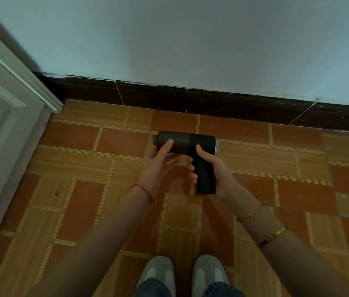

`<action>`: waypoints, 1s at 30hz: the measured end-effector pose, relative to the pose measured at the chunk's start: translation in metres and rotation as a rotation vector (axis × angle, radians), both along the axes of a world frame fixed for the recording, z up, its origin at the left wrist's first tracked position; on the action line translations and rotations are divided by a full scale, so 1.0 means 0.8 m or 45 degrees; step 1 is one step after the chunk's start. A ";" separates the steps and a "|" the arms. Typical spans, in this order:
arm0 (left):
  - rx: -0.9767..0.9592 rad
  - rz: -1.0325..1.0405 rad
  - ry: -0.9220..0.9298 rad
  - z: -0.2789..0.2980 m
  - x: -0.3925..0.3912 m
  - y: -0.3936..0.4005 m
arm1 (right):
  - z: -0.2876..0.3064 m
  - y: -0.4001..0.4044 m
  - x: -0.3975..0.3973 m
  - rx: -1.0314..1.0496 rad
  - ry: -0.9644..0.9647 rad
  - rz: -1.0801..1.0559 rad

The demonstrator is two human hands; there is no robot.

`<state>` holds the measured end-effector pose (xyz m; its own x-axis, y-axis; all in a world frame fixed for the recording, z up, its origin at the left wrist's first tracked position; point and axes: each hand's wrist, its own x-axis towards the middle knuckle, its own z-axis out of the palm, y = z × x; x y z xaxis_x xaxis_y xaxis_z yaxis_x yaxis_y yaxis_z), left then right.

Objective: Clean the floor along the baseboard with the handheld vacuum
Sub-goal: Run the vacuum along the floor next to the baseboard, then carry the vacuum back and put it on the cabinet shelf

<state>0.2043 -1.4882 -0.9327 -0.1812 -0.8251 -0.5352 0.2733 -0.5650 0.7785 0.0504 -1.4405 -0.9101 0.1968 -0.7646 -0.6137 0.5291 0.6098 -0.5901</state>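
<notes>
From the head camera, looking down: the black pistol-shaped handheld vacuum (187, 144) is held in the air above the orange and tan tiled floor (298, 185), its barrel lying level and roughly parallel to the dark brown baseboard (190, 99), nozzle end pointing left. The right hand (211, 170) is wrapped tight around the grip, thumb up against the barrel. The left hand (158, 159) is loose and open, fingertips resting on the barrel's front end. A strip of bare tile runs between the vacuum and the baseboard, and it stays open all the way along to the right edge. On the left, the white panelled door frame (19, 99) closes off the corner. Two grey shoes (158, 273) stand on the tiles at the bottom edge.
</notes>
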 end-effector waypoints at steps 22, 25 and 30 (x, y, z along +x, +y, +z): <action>-0.025 0.227 0.036 0.013 0.007 0.017 | 0.006 -0.002 0.007 -0.053 0.401 0.046; -0.020 0.223 0.045 0.013 0.008 0.018 | 0.004 0.000 0.006 -0.082 0.437 0.060; -0.005 0.216 0.042 0.012 0.009 0.018 | 0.000 -0.001 0.002 -0.103 0.459 0.120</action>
